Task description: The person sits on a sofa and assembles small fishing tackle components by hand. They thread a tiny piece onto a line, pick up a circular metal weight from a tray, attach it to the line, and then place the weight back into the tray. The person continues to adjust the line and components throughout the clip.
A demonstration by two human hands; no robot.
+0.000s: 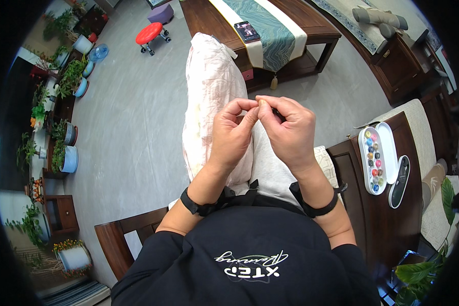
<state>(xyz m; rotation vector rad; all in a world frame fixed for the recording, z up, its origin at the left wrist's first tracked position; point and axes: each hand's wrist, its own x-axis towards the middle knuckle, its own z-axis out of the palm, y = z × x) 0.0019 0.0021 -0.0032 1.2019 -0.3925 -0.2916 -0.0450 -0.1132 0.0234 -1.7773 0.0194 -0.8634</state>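
Observation:
My left hand point(233, 133) and my right hand point(289, 131) meet at the fingertips above my lap. Thumb and forefinger of each are pinched together, and whatever lies between them is too small to make out. A bit of something dark shows inside the curl of my right fingers; its kind is unclear. Beneath and beyond my left hand, a pale pink quilted cloth piece point(209, 81), stuffed or folded, lies across my leg. To my right, an open white case point(364, 168) holds several small spools of coloured thread. Beside it lies a slim white-rimmed case point(400, 181) with a dark inside.
Ahead stands a dark wooden table point(204, 20) with a green-and-white runner point(270, 46) and a phone point(247, 31). A red wheeled stool point(149, 33) and a purple stool point(160, 14) are at the far left. Potted plants point(69, 158) line the left wall.

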